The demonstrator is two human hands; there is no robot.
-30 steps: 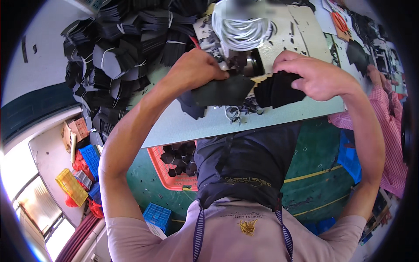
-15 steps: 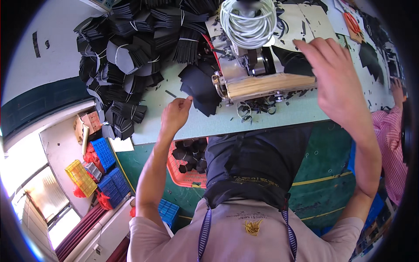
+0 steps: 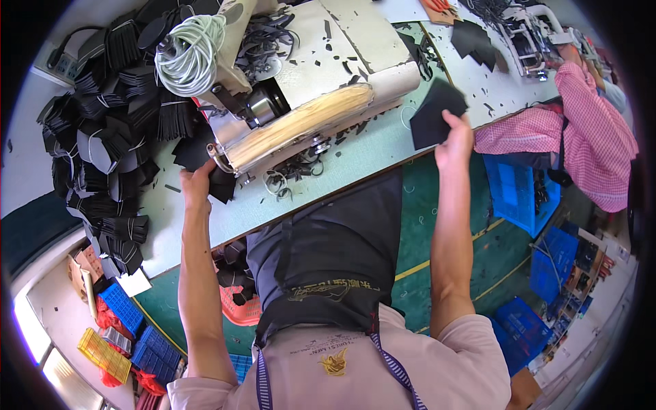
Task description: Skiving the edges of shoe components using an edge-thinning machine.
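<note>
My right hand (image 3: pixel 456 142) holds a flat black fabric piece (image 3: pixel 435 113) out to the right, over the edge of the pale green worktable (image 3: pixel 355 154). My left hand (image 3: pixel 198 183) grips another black piece (image 3: pixel 205 164) lying on the table beside the left end of the sewing machine (image 3: pixel 301 89). A long wooden roll (image 3: pixel 294 126) lies along the machine's front. A coil of pale cord (image 3: pixel 188 55) sits on top of the machine.
Stacks of black cut pieces (image 3: pixel 109 123) cover the table's left side. A red basket (image 3: pixel 239 301) of black pieces stands under the table. Blue crates (image 3: pixel 516 195) stand on the green floor at right, beside a person in a pink checked shirt (image 3: pixel 581 130). Coloured crates (image 3: pixel 116 328) lie lower left.
The view has swung. My right hand moved from over the machine out to the right, holding a black piece. My left hand went from the table's front edge up onto a black piece.
</note>
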